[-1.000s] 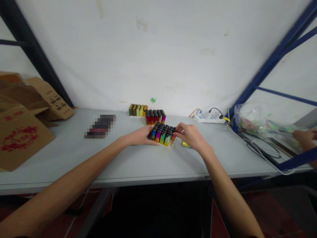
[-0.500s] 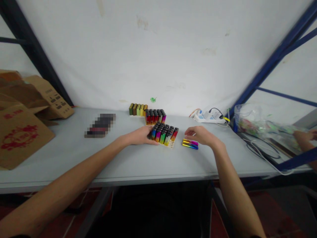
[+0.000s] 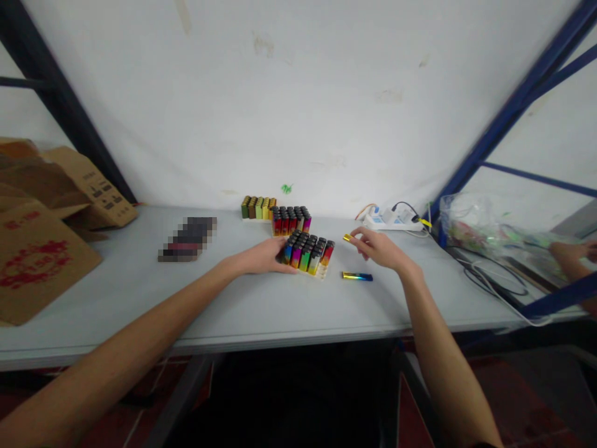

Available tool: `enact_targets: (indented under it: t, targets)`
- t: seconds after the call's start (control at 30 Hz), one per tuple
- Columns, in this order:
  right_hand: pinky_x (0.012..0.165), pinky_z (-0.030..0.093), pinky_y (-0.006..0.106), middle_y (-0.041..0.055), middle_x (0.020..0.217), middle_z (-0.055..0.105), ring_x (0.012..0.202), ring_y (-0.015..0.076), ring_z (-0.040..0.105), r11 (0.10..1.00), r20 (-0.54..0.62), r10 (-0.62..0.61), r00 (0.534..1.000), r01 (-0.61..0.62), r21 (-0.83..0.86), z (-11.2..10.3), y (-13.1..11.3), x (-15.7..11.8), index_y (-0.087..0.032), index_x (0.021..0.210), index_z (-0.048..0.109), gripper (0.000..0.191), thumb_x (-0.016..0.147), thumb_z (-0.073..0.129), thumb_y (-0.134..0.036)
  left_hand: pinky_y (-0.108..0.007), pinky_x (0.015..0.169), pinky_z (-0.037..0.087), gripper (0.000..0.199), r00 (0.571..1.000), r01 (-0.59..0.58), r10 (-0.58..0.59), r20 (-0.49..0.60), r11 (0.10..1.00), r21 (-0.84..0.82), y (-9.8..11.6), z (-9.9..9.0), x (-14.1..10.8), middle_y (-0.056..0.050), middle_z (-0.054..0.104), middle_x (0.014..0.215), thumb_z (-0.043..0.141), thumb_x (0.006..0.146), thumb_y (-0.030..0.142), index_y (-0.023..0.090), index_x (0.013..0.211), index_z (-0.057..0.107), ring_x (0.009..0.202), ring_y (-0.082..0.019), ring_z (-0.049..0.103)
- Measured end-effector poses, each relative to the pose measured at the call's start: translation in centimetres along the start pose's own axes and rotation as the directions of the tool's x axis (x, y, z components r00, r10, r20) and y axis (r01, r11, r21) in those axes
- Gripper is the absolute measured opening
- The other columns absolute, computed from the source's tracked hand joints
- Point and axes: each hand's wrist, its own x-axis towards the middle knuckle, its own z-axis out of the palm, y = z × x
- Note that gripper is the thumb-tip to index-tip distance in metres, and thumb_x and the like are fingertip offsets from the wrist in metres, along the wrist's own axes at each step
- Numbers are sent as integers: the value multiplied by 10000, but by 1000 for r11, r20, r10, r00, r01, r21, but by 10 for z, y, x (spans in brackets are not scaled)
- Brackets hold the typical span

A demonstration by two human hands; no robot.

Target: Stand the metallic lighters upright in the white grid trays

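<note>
My left hand (image 3: 273,256) grips the left side of a pale tray (image 3: 323,271) of upright lighters (image 3: 305,252) in several colours with black tops. Bare slots show at the tray's front right corner. Raised just right of the tray, my right hand (image 3: 375,246) pinches a lighter (image 3: 347,238) whose yellow end sticks out to the left; the fingers hide the rest. Below that hand, a yellow and blue lighter (image 3: 357,276) lies flat on the table.
Behind stand a second block of lighters (image 3: 291,219) and a green and yellow row (image 3: 258,208). Cardboard boxes (image 3: 41,249) fill the left end, near a pixelated dark object (image 3: 189,239). A power strip (image 3: 392,219), cables and plastic bags (image 3: 471,221) lie right. Another person's hand (image 3: 569,252) shows beyond the frame.
My right hand has picked up one of the two lighters lying on the table and lifted it slightly away. The left hand stays on the tray.
</note>
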Motion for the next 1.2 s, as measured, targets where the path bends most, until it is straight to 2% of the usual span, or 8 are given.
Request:
enact_targets:
  t: [0.13, 0.3, 0.47, 0.6, 0.77, 0.9, 1.03, 1.2]
  targets:
    - [740, 479, 322, 74, 834, 746, 747, 221, 657, 996, -147, -84, 986, 84, -6, 0, -11, 3, -198, 1048, 727, 386, 993, 567, -545, -413, 1063, 515, 753, 1000, 0, 0, 2, 1000, 5, -1, 0, 0, -121, 706, 1328, 795, 775, 671, 167, 1309, 626, 1192, -349, 670]
    - [599, 406, 284, 20, 714, 668, 612, 161, 539, 983, -196, -17, 980, 52, 173, 2, -21, 4, -198, 930, 704, 429, 858, 746, -619, -409, 1117, 485, 779, 1000, -11, 11, -3, 1000, -3, 0, -1, 0, -129, 676, 1389, 812, 775, 650, 168, 1352, 611, 1253, -348, 646]
    - [562, 363, 274, -10, 627, 529, 591, 136, 457, 958, -62, -58, 996, 73, 277, 3, -32, 2, -195, 706, 607, 544, 939, 605, -686, -407, 1104, 500, 782, 1000, 3, -2, 5, 999, -44, 2, -1, 0, -123, 681, 1389, 823, 773, 633, 178, 1371, 604, 1250, -343, 654]
    - [634, 452, 272, 2, 693, 570, 652, 146, 537, 934, 67, -106, 992, 77, 348, 1, -41, -3, -203, 778, 588, 546, 1000, 499, -693, -401, 1097, 503, 735, 1000, 3, -2, 10, 999, -45, 1, -1, 0, -117, 682, 1391, 819, 777, 637, 183, 1325, 634, 1255, -345, 651]
    - [618, 486, 274, 3, 749, 583, 623, 132, 563, 802, 198, -132, 971, -13, 597, 5, -51, -6, -215, 857, 546, 511, 1000, 500, -703, -407, 1093, 505, 731, 1000, -4, 4, 10, 998, -61, 0, 0, 0, -112, 697, 1363, 825, 777, 624, 188, 1331, 631, 1242, -348, 657]
    - [472, 295, 240, -74, 612, 369, 496, 91, 323, 795, 29, -27, 999, 3, 607, 17, -51, -1, -244, 753, 405, 550, 955, 541, -737, -414, 1107, 497, 759, 1000, -1, 1, 4, 999, -51, 1, 0, 0, -121, 684, 1380, 831, 772, 617, 175, 1349, 614, 1268, -354, 643]
    - [507, 276, 267, -52, 554, 364, 522, 102, 336, 919, -188, 64, 980, 15, 393, 30, -47, 6, -235, 633, 387, 572, 955, 512, -690, -414, 1122, 487, 762, 1000, 1, -1, 0, 999, -43, 3, -1, 0, -121, 674, 1399, 834, 778, 601, 175, 1366, 604, 1277, -349, 640]
    - [537, 225, 282, -38, 549, 327, 546, 111, 328, 979, -239, 86, 967, -38, 200, 40, -49, 9, -240, 576, 355, 421, 859, 482, -524, -407, 1126, 482, 734, 1000, -23, 23, 8, 999, -48, 3, -1, -1, -115, 665, 1416, 823, 800, 593, 182, 1368, 606, 1282, -338, 637]
